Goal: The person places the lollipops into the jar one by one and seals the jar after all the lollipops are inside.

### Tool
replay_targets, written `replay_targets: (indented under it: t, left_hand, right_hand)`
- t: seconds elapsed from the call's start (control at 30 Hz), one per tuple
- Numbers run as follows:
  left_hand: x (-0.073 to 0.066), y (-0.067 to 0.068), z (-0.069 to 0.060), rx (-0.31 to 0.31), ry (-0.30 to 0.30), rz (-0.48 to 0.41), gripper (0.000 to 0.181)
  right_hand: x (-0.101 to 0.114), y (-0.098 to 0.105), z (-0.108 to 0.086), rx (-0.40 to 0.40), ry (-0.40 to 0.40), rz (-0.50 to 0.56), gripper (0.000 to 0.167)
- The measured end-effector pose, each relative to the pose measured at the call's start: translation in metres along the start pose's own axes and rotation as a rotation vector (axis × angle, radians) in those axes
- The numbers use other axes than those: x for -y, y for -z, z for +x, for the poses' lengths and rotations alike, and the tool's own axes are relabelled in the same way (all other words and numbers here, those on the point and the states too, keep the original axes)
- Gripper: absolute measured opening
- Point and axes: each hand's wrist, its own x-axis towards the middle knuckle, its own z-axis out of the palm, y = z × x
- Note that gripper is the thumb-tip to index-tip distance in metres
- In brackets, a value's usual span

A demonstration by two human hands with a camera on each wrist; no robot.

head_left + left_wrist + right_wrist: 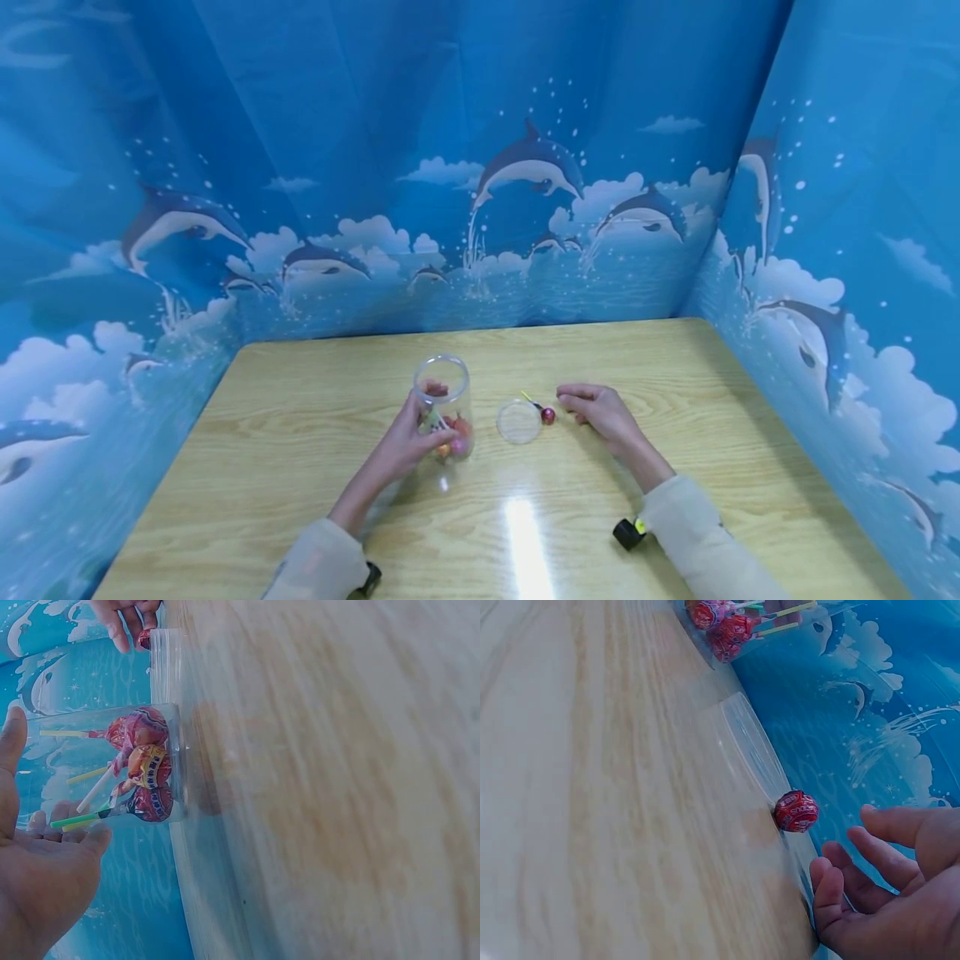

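Observation:
My left hand holds a clear plastic jar, thumb on the near side and fingers behind it. The jar stands upright on the table with its top uncovered. Several wrapped lollipops lie at its bottom, their yellow, white and green sticks pointing up. To the jar's right a round clear lid lies flat. A single red-wrapped lollipop with a yellow stick rests at the lid's right edge. Just right of that lollipop, my right hand hovers with loosely bent fingers, holding nothing and not touching it.
The wooden table reaches back to a blue curtain printed with dolphins, which also hangs along both sides. A bright light reflection lies on the tabletop near the front. Each wrist carries a small black camera.

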Motion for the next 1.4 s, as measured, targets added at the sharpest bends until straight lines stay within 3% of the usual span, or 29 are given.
replay_targets:
  t: [0.7,1.07,1.4]
  left_hand:
    - [0.004,0.001,0.000,0.007,-0.022,0.006,0.071]
    - [0.005,0.002,-0.001,0.014,-0.020,0.000,0.070]
    - [0.005,0.001,0.000,0.014,-0.025,0.004,0.070]
  right_hand:
    - [0.000,-0.014,-0.021,0.070,0.016,-0.161,0.028]
    - [0.004,-0.019,-0.036,0.199,0.013,-0.165,0.026]
    - [0.003,-0.014,-0.034,0.183,0.012,-0.151,0.028]
